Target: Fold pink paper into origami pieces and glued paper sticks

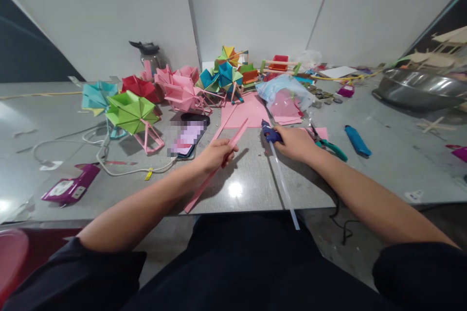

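Note:
My left hand (pixel 219 153) is closed around a long folded pink paper strip (pixel 202 189), which slants from the table's front edge up toward the middle. In my right hand (pixel 295 142) is a dark blue hot glue gun (pixel 270 132), gripped by its body with the tip pointing away from me. A clear glue stick (pixel 284 184) trails out of the gun's rear and over the table edge. Beyond both hands lie pink paper sheets (pixel 244 109). Pliers with teal handles (pixel 330 147) rest just right of my right wrist.
Folded paper wheels, such as a green one (pixel 132 112) and a pink one (pixel 180 90), stand at the back left. A phone (pixel 189 138) with a white cable lies left of my left hand. To the right are a blue cutter-like tool (pixel 357 141) and a metal basin (pixel 419 88).

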Motion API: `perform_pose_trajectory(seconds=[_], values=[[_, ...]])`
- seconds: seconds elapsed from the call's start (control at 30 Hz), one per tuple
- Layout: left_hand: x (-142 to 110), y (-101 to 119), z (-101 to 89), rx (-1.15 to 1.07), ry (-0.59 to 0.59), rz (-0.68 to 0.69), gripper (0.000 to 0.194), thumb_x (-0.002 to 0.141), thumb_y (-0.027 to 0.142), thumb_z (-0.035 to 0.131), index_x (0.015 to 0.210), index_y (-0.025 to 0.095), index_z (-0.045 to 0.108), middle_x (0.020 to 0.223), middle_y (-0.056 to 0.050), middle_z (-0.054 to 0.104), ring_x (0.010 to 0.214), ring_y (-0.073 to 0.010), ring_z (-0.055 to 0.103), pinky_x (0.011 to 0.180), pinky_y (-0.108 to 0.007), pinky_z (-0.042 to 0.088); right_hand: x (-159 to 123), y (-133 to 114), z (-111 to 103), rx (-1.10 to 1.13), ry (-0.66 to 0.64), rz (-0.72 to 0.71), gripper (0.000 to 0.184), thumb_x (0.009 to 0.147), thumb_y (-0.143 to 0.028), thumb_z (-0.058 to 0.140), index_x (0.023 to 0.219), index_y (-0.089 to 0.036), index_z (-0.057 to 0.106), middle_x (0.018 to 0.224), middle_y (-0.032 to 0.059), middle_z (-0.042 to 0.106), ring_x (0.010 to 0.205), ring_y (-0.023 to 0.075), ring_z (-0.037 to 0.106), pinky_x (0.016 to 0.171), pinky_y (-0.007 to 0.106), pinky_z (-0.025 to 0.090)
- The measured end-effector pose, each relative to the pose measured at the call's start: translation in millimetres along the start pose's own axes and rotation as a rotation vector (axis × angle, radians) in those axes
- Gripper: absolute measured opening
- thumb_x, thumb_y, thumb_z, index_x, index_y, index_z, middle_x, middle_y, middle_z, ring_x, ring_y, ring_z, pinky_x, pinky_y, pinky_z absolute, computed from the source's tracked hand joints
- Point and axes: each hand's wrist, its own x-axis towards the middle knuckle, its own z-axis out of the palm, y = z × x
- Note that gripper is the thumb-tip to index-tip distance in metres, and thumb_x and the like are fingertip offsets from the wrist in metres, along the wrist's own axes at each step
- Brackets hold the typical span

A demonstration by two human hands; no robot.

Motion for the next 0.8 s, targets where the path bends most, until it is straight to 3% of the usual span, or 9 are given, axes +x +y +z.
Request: perform_pose_trajectory(seconds=[0.13,0.33,0.53,0.67,0.8], values=[[-5,6,-1.4,0.035,-0.048,0.000,0.021,0.096,0.015,0.047,0.077,0.020,0.052,0.054,0.006,0.041,0.041,-0.0078,0.035,0.043,-0.020,0.027,1,3,4,-0.001,-0.011,-0.112,0.047,0.092,-0.027,0.062,0.138,-0.016,0.062,0.130,0.0173,0.077,0.119,0.0367,0.071,0.097,0.046,0.047],[-6,9,-1.6,0.083,-0.120,-0.006,0.024,0.097,0.018,0.044,0.073,0.021,0.047,0.054,0.006,0.037,0.041,-0.0078,0.030,0.042,-0.020,0.020,7,11,5,0.050,0.049,-0.120,0.050,0.089,-0.028,0.068,0.138,-0.016,0.063,0.139,0.0186,0.073,0.125,0.0371,0.069,0.101,0.047,0.047],[-4,8,-6.6,0.169,-0.161,0.030,0.035,0.098,0.033,0.048,0.066,0.023,0.039,0.055,0.006,0.034,0.046,-0.0087,0.026,0.046,-0.023,0.020,1,23,-25,-0.009,0.054,-0.143,0.038,0.090,-0.028,0.067,0.127,-0.020,0.070,0.128,0.0145,0.078,0.120,0.0365,0.071,0.098,0.047,0.048],[-11,10,-5.9,0.544,-0.094,0.207,0.030,0.098,0.037,0.050,0.071,0.023,0.044,0.064,0.004,0.044,0.058,-0.0138,0.041,0.058,-0.027,0.032,-26,51,-55,0.009,0.157,-0.178,0.041,0.091,-0.036,0.065,0.130,-0.024,0.069,0.125,0.0126,0.079,0.113,0.0337,0.073,0.091,0.044,0.049],[-22,11,0.0,0.942,-0.028,0.363,0.030,0.103,0.035,0.044,0.075,0.024,0.045,0.072,-0.001,0.053,0.070,-0.0201,0.051,0.067,-0.033,0.035,-71,96,-72,0.000,0.331,-0.060,0.041,0.093,-0.045,0.063,0.128,-0.024,0.071,0.116,0.0153,0.080,0.104,0.0327,0.074,0.088,0.045,0.050]])
